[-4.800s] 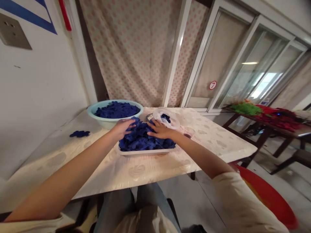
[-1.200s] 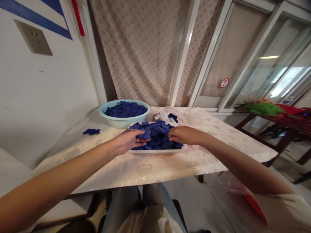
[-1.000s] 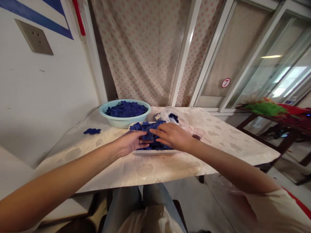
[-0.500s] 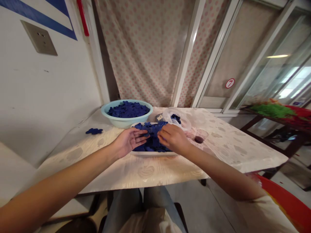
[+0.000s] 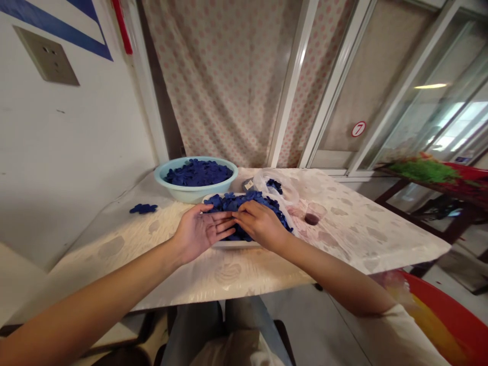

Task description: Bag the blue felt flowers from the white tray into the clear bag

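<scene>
Over a white tray [image 5: 244, 244] heaped with blue fabric petals [image 5: 272, 204], my two hands meet. My left hand [image 5: 200, 233] is turned palm up, its fingers stretched out towards the right. The fingers of my right hand [image 5: 261, 223] are pinched together, and their tips touch the ends of my left fingers. Whatever lies in that pinch is too small or hidden to make out. Behind the tray, a light blue basin [image 5: 183, 194] is filled with more blue petals. A small blue cluster [image 5: 143, 209] lies alone on the table at left.
A clear plastic bag [image 5: 292, 193] with dark blue pieces sits behind the tray, beside a small dark container [image 5: 247, 184]. A clear cup [image 5: 313, 216] with dark liquid stands to the right. The patterned tablecloth [image 5: 229, 274] covers the table; a red tub [image 5: 438, 310] stands at lower right.
My right hand has moved left and its fingertips now meet my left fingers. A dark blue piece seen at my left fingertips before is no longer clearly visible. The view has shifted slightly.
</scene>
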`<state>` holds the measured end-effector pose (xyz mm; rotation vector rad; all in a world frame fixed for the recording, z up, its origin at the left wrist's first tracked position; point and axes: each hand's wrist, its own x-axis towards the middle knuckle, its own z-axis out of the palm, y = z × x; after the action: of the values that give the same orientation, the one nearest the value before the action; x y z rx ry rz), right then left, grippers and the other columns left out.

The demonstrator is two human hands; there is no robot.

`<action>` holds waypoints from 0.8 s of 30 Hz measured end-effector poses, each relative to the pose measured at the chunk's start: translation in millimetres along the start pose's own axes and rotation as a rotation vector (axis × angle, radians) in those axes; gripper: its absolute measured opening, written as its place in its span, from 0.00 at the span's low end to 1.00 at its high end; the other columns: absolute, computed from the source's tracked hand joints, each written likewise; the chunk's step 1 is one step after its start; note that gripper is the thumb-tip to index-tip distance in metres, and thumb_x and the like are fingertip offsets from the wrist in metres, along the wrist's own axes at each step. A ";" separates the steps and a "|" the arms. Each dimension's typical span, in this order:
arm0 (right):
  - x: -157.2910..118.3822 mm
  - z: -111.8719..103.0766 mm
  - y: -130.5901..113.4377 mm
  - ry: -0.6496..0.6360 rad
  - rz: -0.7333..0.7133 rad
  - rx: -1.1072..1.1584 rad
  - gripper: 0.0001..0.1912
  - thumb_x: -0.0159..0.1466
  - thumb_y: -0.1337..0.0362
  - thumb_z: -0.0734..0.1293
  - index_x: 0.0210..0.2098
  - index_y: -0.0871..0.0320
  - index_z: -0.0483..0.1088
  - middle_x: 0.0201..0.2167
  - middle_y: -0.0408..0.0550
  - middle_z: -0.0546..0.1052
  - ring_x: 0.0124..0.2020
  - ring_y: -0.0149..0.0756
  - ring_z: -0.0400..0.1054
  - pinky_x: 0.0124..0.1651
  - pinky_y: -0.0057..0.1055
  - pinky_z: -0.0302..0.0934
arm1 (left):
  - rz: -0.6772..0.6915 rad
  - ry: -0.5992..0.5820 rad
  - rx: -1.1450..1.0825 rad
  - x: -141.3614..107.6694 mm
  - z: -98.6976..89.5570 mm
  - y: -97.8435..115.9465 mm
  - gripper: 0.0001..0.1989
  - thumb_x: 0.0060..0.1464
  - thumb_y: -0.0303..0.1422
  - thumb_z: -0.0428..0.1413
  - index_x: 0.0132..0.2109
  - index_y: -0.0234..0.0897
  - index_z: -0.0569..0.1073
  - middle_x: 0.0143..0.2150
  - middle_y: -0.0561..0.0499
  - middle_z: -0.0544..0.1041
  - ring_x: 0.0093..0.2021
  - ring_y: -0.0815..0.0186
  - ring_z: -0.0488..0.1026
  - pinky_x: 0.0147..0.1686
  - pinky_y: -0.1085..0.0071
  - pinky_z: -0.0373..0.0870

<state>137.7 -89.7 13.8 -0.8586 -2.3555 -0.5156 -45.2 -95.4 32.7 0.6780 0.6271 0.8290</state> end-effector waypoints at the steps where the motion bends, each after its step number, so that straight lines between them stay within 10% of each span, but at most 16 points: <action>1: 0.0 0.8 0.4 0.000 0.002 -0.003 0.12 0.65 0.67 0.56 0.35 0.61 0.71 0.33 0.52 0.70 0.35 0.34 0.63 0.38 0.31 0.60 | -0.009 -0.018 -0.001 -0.1 -1.7 -0.8 0.21 0.47 0.37 0.48 0.43 0.24 0.71 0.46 0.36 0.74 0.55 0.55 0.65 0.55 0.63 0.62; 24: -14.0 11.5 5.1 0.027 -0.049 -0.067 0.17 0.66 0.59 0.54 0.27 0.62 0.64 0.28 0.50 0.67 0.30 0.34 0.60 0.34 0.30 0.60 | 0.268 0.018 0.285 9.3 -9.7 -28.0 0.15 0.43 0.28 0.61 0.42 0.31 0.76 0.35 0.48 0.79 0.39 0.64 0.75 0.49 0.66 0.65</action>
<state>145.6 -86.3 -2.9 -0.8204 -2.3507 -0.6259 -34.9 -98.9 3.6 1.0310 0.6865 1.0043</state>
